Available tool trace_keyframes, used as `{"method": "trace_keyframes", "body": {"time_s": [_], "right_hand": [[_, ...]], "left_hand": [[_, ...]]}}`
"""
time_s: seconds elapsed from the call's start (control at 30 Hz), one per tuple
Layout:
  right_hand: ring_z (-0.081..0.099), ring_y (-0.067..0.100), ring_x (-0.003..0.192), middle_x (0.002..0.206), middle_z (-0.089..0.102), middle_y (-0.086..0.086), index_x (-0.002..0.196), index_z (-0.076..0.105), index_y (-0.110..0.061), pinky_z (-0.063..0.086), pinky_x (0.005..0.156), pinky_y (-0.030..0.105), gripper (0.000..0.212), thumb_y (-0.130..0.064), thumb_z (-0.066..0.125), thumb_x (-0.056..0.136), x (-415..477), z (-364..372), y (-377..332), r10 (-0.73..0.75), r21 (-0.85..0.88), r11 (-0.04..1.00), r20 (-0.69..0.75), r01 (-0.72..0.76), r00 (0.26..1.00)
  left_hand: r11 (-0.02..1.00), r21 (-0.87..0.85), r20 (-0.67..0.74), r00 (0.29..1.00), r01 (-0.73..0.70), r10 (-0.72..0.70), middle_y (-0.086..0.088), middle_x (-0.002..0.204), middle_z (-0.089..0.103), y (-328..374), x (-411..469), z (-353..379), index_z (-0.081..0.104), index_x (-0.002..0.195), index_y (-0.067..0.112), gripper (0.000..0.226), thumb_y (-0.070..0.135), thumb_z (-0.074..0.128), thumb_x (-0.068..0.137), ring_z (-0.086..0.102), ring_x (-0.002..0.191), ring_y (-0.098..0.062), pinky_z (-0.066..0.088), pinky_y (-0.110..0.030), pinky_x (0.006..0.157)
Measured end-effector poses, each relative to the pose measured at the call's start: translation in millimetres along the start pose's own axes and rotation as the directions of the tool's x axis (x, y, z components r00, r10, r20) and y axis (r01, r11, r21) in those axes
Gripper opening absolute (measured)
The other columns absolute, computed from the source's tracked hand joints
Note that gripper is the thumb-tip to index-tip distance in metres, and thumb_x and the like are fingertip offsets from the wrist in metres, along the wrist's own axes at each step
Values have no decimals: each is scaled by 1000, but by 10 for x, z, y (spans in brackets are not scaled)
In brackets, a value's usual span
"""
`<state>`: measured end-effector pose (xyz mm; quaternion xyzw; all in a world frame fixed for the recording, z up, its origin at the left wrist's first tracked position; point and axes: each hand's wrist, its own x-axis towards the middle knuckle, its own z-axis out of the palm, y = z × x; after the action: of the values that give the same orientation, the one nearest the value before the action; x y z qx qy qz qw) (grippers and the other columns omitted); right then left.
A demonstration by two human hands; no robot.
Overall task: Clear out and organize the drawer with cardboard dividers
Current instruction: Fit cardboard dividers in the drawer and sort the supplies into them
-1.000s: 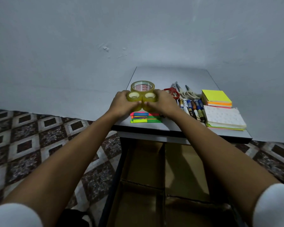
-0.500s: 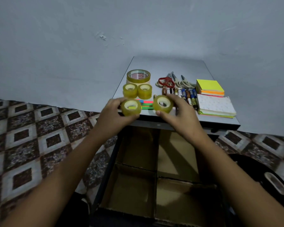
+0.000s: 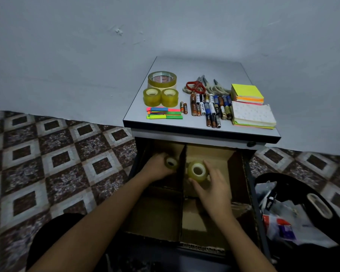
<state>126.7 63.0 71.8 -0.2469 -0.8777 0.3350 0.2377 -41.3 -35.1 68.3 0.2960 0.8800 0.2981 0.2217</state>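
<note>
The open drawer [image 3: 249, 193] below the small table is split by cardboard dividers [image 3: 182, 193] into compartments. My left hand [image 3: 156, 167] grips a small clear tape roll [image 3: 171, 162] in the far left compartment. My right hand [image 3: 214, 185] holds a second small clear tape roll [image 3: 197, 171] in the far right compartment, just right of the middle divider. On the table top [image 3: 194, 65] remain a large tape roll [image 3: 162, 79] and two small tape rolls [image 3: 160, 97].
Also on the table: coloured sticky flags [image 3: 164, 113], several batteries [image 3: 210, 108], scissors [image 3: 202, 87], and sticky note pads [image 3: 249, 107]. A black bin [image 3: 302, 193] with wrappers stands right of the drawer. Patterned floor tiles lie to the left.
Both hands lifted a small tape roll each off the table and lowered them into the drawer's far compartments. The view tilted down toward the drawer.
</note>
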Motion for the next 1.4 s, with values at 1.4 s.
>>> {"method": "trace_keyframes", "body": {"time_s": [1.4], "right_hand": [[45,17,121,129,53,1,134,45,-19,39,97,27,63,-37,70,80,600,300,-405,-100,-115,982,370,152,924]], "left_hand": [[995,24,-467,879,-102,101,-12,134,49,-517,-507,-229,46,136,9,43,27,46,97,45,124,-26,35,-30,97]]}}
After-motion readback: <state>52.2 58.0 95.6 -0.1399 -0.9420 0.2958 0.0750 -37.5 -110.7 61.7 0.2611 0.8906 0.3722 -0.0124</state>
